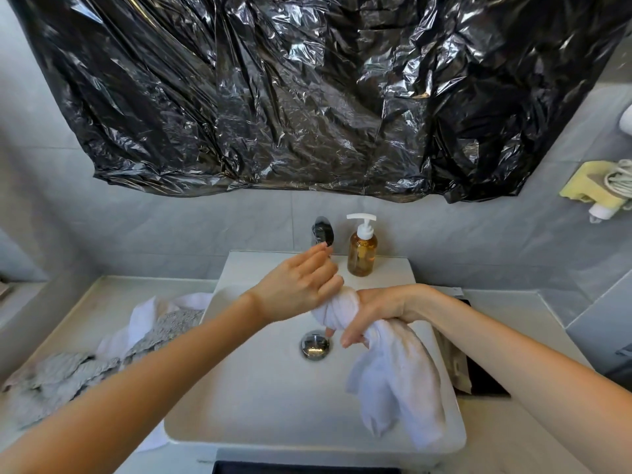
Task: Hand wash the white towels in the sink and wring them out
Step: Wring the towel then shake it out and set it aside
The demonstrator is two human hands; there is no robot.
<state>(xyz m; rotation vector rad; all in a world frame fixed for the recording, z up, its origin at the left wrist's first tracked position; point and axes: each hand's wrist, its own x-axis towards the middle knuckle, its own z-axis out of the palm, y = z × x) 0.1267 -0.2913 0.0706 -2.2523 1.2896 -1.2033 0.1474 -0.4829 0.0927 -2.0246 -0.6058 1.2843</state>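
My right hand [372, 313] grips a twisted white towel [393, 374] over the white sink [260, 381]; the towel's loose end hangs down over the sink's front right rim. My left hand [301, 285] hovers with straight fingers above the towel's bunched upper end, its fingertips close to the chrome faucet [323, 232]. Whether the left fingers touch the towel is not clear. Another white towel [143, 319] lies on the counter to the left of the sink.
An amber soap pump bottle [362, 249] stands on the sink's back ledge right of the faucet. A grey cloth [68, 371] lies crumpled on the left counter. The chrome drain [314, 345] sits in the basin. Black plastic sheet [307, 97] covers the wall above.
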